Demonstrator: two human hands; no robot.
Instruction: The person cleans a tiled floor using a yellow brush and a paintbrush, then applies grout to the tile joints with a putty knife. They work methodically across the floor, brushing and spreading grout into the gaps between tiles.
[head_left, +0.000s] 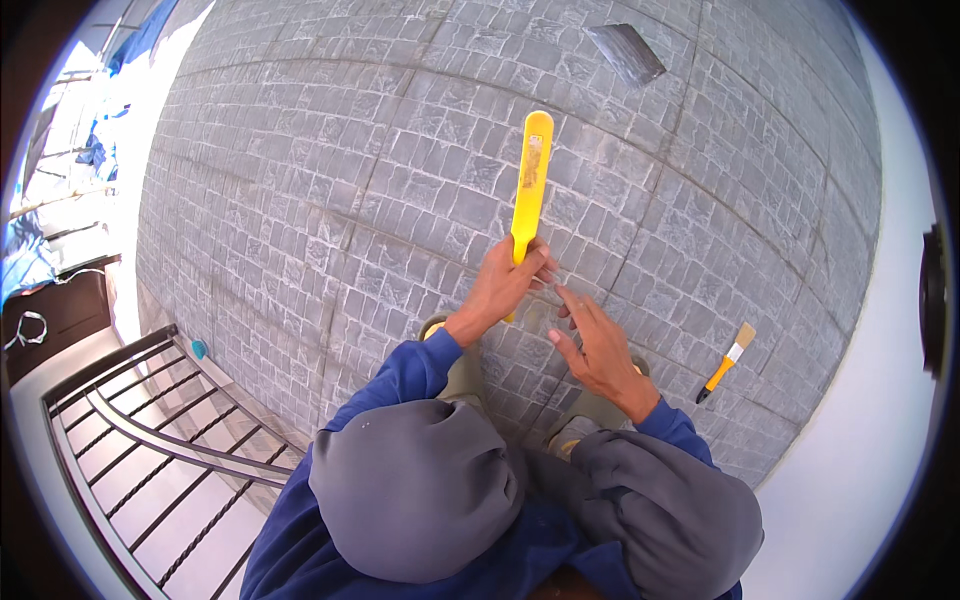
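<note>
My left hand (506, 288) is closed around the narrow neck of a long yellow paddle-shaped tool (533, 185). Its broad, round-ended part points away from me, with a worn brown patch and a small label on its upper face; the underside is hidden. A bit of its handle shows below the hand. Beside it, to the right, my right hand (598, 350) is empty, with thumb and fingers apart and the fingertips close to the left hand's. On the tiles further right lies a paintbrush (721, 367) with pale bristles and a yellow, black-tipped handle.
Grey stone-patterned tiles (430, 190) cover the floor beneath me. A dark flat rectangular piece (627, 54) lies on them at the far right. Dark metal railing (180, 450) runs along the left, near a small teal object (198, 349). A white wall (850, 430) bounds the right side.
</note>
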